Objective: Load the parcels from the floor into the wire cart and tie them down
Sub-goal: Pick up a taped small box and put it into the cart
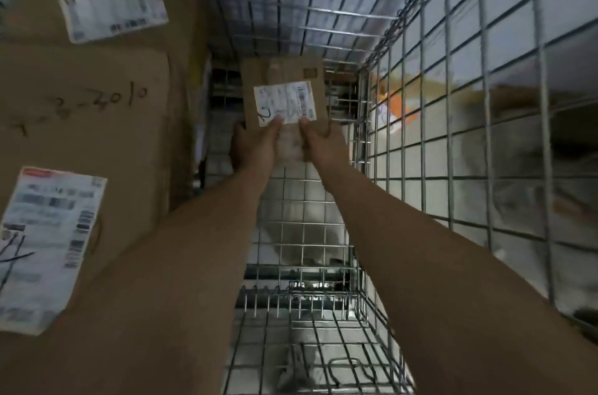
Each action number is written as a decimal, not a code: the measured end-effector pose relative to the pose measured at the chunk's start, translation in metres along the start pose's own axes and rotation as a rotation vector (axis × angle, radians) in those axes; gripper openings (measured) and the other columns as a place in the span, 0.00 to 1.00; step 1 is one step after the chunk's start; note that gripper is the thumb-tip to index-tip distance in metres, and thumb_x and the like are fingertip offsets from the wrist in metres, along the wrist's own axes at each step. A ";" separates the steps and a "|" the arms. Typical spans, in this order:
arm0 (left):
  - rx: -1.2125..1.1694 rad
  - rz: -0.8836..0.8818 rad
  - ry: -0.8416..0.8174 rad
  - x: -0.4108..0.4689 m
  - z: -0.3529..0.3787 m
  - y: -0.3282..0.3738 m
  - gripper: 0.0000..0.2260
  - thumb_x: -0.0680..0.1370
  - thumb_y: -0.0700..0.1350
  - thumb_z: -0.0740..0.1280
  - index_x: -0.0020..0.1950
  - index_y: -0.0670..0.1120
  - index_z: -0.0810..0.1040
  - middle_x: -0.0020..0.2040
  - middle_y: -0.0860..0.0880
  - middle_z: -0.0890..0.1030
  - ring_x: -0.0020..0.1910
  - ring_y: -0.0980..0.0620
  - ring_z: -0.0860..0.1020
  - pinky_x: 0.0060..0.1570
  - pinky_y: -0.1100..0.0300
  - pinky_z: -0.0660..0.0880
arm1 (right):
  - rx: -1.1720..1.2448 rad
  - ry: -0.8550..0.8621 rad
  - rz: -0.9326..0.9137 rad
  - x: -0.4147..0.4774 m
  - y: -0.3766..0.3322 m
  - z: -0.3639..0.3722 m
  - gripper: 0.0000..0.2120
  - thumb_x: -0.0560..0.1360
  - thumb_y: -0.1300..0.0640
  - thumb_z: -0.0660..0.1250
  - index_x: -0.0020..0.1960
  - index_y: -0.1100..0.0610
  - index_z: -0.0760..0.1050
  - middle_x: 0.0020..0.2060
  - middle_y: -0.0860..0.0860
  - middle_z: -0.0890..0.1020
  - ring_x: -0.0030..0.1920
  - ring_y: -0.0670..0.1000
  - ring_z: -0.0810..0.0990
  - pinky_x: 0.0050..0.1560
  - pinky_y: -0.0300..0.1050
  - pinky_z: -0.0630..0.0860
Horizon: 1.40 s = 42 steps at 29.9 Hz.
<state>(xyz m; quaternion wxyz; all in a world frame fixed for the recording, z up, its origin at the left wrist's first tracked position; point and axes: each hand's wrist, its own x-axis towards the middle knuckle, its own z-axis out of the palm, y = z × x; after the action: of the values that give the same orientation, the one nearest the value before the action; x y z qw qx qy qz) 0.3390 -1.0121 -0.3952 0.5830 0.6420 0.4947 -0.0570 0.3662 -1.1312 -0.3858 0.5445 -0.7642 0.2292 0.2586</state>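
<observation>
— What's closest?

— Two bare forearms reaching forward into the wire cart (453, 135). Along the left stands a big carton (97, 122) with a white shipping label (48, 245) on its near part.

— And the hands?

— Both grasp the near end of a small parcel (281, 71). The left hand (255, 145) holds its left corner and the right hand (323, 143) its right, with each thumb pressed on top by the parcel's own label (284, 103).

— How does it lie?

— Label face up, with the long axis running away from the person and the far end pointing at the cart's end wall. It sits inside the cart, between the carton and the right wire side. I cannot tell whether it touches the mesh floor (301, 216).

— Beyond that?

— A second carton (181, 22) at upper left, with another label (113, 11).
</observation>
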 end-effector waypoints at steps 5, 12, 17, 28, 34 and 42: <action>-0.041 0.024 -0.001 0.023 0.007 -0.016 0.26 0.70 0.61 0.78 0.64 0.54 0.78 0.56 0.54 0.84 0.53 0.52 0.83 0.55 0.49 0.83 | -0.034 0.028 -0.002 0.018 0.014 0.002 0.24 0.80 0.41 0.66 0.73 0.49 0.71 0.57 0.50 0.81 0.53 0.52 0.81 0.56 0.51 0.81; -0.001 0.034 -0.019 0.045 0.017 -0.011 0.27 0.70 0.60 0.79 0.65 0.53 0.79 0.58 0.53 0.84 0.54 0.52 0.83 0.55 0.53 0.82 | -0.002 0.048 -0.007 0.033 0.026 0.002 0.25 0.81 0.40 0.65 0.75 0.48 0.68 0.57 0.49 0.80 0.58 0.53 0.81 0.59 0.51 0.78; 0.013 0.038 -0.045 0.046 0.017 -0.014 0.28 0.70 0.61 0.78 0.66 0.54 0.78 0.58 0.54 0.83 0.55 0.52 0.82 0.58 0.51 0.82 | -0.042 0.100 0.000 0.029 0.025 0.006 0.27 0.81 0.39 0.63 0.76 0.50 0.66 0.60 0.53 0.81 0.59 0.56 0.80 0.63 0.55 0.78; 0.420 0.133 0.109 0.006 0.015 0.020 0.30 0.70 0.68 0.63 0.63 0.50 0.76 0.60 0.47 0.80 0.57 0.42 0.80 0.60 0.39 0.77 | -0.462 0.054 -0.033 0.003 -0.002 -0.013 0.25 0.79 0.40 0.61 0.69 0.55 0.72 0.60 0.53 0.80 0.60 0.58 0.79 0.55 0.52 0.76; 0.852 0.384 -0.153 -0.052 -0.011 0.093 0.29 0.73 0.61 0.62 0.71 0.49 0.74 0.69 0.45 0.76 0.64 0.42 0.77 0.62 0.45 0.77 | -0.909 -0.064 0.127 -0.054 -0.094 -0.051 0.38 0.79 0.39 0.62 0.80 0.60 0.58 0.77 0.60 0.66 0.76 0.62 0.66 0.72 0.59 0.68; 1.236 0.710 -0.185 -0.175 -0.120 0.319 0.32 0.79 0.67 0.56 0.78 0.50 0.68 0.79 0.45 0.67 0.76 0.41 0.67 0.76 0.42 0.62 | -1.228 -0.073 -0.197 -0.199 -0.336 -0.130 0.21 0.82 0.43 0.58 0.68 0.52 0.76 0.67 0.54 0.78 0.66 0.58 0.77 0.62 0.52 0.73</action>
<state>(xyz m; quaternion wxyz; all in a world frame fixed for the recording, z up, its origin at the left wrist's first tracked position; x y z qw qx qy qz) 0.4143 -0.9612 -0.0229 0.1359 0.9693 0.0819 -0.1876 0.4456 -1.1401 0.0177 0.0344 -0.9462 -0.0517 0.3176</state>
